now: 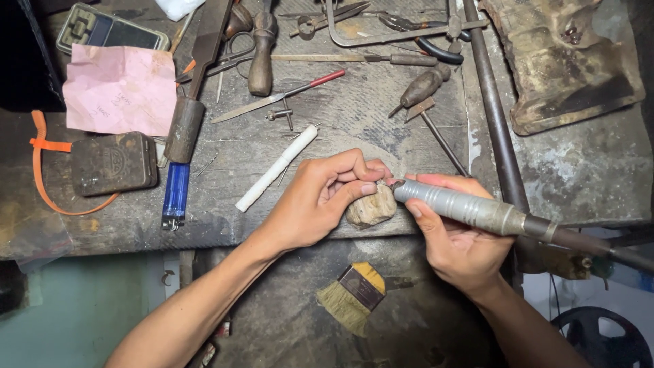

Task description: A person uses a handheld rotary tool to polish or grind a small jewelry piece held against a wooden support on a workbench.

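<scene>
A small workpiece is pinched against a bench peg and met by a rotary handpiece.

The tiny workpiece [379, 182], mostly hidden, is gripped between thumb and fingertips of the left hand [320, 197], just above the pale wooden peg [371, 208]. It is judged light, stiff and easily dropped, best held at its edges. The grey handpiece [463, 208] is clasped pen-like in the right hand [453, 238]. Below the grip lies a brush [351, 294]; beyond it, a white rod [276, 168].

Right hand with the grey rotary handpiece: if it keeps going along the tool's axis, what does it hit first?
Likely the left hand's fingertips, pinching a small piece above the wooden block. The right hand aims the handpiece leftward, its tip already there; depth is unclear.
</scene>
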